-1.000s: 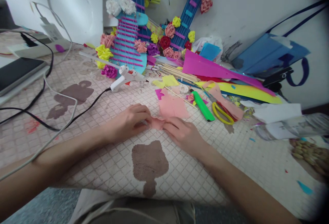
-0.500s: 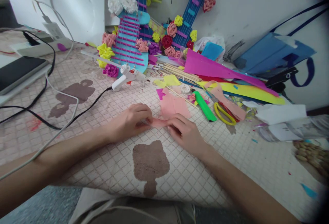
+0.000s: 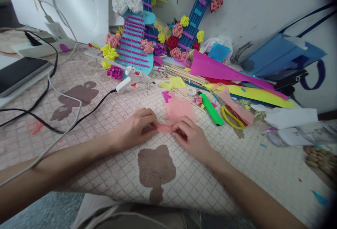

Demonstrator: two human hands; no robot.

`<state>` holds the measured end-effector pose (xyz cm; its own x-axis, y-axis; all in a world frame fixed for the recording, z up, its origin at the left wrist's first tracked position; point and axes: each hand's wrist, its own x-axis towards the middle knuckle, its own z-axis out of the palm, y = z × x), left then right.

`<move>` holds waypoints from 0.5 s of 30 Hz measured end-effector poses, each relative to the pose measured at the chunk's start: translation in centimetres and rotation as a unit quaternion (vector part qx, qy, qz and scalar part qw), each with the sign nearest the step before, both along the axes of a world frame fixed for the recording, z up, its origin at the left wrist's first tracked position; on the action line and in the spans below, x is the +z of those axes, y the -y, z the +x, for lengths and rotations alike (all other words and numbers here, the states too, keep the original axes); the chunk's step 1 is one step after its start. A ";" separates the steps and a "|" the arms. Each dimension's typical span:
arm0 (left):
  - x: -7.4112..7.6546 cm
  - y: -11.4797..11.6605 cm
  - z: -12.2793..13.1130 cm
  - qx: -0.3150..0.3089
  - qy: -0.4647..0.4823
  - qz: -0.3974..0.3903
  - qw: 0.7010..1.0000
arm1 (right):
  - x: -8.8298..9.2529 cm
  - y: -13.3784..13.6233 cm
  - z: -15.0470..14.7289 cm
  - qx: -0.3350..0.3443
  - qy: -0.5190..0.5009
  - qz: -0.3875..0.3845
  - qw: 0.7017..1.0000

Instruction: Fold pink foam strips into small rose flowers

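Note:
A small strip of pink crepe paper (image 3: 164, 128) is stretched between my two hands, low over the table. My left hand (image 3: 142, 123) pinches its left end, thumb against the bent fingers. At the other end, my right hand (image 3: 191, 136) grips the strip between thumb and fingertips. Flat pink paper pieces (image 3: 181, 108) lie just beyond my hands. A white hot glue gun (image 3: 131, 78) rests farther back on the left. To the right are a green utility knife (image 3: 211, 109) and scissors with yellow handles (image 3: 232, 117).
Several blue paper-and-stick pieces (image 3: 134, 43) with paper flowers lean at the back. Bamboo sticks (image 3: 185, 73) and a magenta sheet (image 3: 210, 68) lie behind. The glue gun's black cable (image 3: 89, 113) crosses the left; a white cable (image 3: 56, 141) passes over my left forearm. A blue bag (image 3: 284, 53) stands right.
The view has shifted slightly. My hands stay on the pink strip, which now looks a little flatter and wider between them; its grip is otherwise the same.

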<state>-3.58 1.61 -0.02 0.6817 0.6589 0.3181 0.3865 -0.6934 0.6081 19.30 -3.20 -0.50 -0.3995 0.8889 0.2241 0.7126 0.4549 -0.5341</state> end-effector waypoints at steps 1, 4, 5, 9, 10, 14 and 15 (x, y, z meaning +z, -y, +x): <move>0.0 0.1 0.1 0.008 0.007 -0.001 1.000 | 0.0 0.0 0.0 -0.001 -0.005 -0.002 1.000; 0.0 0.3 0.2 0.020 0.018 -0.001 1.000 | 0.1 -0.1 0.0 -0.010 -0.027 -0.020 0.999; -0.1 0.3 0.2 0.021 0.017 -0.001 1.000 | 0.1 -0.1 0.0 -0.014 -0.034 -0.026 0.999; -0.3 0.3 0.2 0.019 0.011 0.003 1.000 | 0.3 0.0 -0.1 -0.015 -0.036 -0.038 0.999; -0.3 0.2 0.2 0.018 0.008 0.003 1.000 | 0.4 0.0 -0.2 -0.015 -0.033 -0.039 0.999; -0.1 0.3 0.3 0.018 -0.004 0.005 1.000 | 0.5 0.0 -0.3 -0.026 -0.033 -0.050 0.998; -0.1 0.3 0.3 0.019 -0.006 0.005 1.000 | 0.5 0.1 -0.4 -0.030 -0.034 -0.052 0.998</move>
<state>-3.28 1.31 -0.12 0.6597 0.6815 0.3167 0.4206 -0.6841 0.5959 18.92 -3.26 -0.02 -0.3326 0.9306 0.1530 0.6978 0.3520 -0.6239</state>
